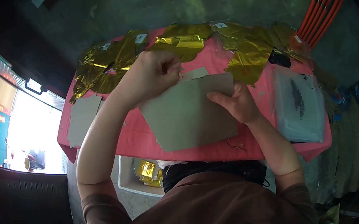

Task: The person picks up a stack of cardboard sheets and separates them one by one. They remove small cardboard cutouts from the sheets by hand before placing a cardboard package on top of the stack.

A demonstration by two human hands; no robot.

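A stack of grey cardboard sheets point(188, 115) is held up over the pink-covered table, tilted towards me. My right hand point(238, 104) grips its right edge, thumb across the front and fingers hidden behind. At the upper left corner of the sheets, my left hand point(157, 72) is closed with its fingers curled. Whatever those fingers pinch, if anything, is too small to make out. Behind the top edge, a small grey piece of card point(195, 73) sticks up.
Gold foil balloons point(244, 58) lie flat along the table's point(135, 132) far side. More grey sheets point(83, 118) lie at the left, clear plastic bags point(299, 105) at the right. Below the near edge, a white box point(127, 180) holds gold packets. Orange pipes point(320, 5) stand at far right.
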